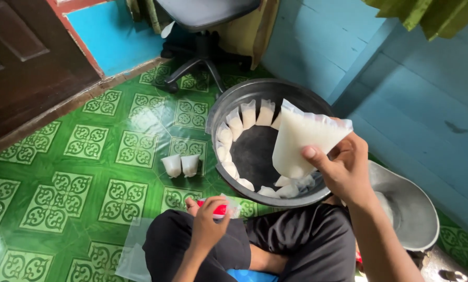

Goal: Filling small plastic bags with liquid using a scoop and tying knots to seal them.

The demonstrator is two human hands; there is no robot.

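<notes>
My right hand holds up a clear plastic bag filled with white liquid, pinched at its top corner, over a large dark metal basin. Several small filled white bags lean in a ring along the basin's inner wall. My left hand rests on my knee and grips a small red and white object; what it is I cannot tell. I sit cross-legged in black trousers.
Two small filled bags stand on the green patterned floor left of the basin. Empty clear plastic bags lie by my left knee. A second metal basin sits at my right. An office chair stands behind, with blue walls beyond.
</notes>
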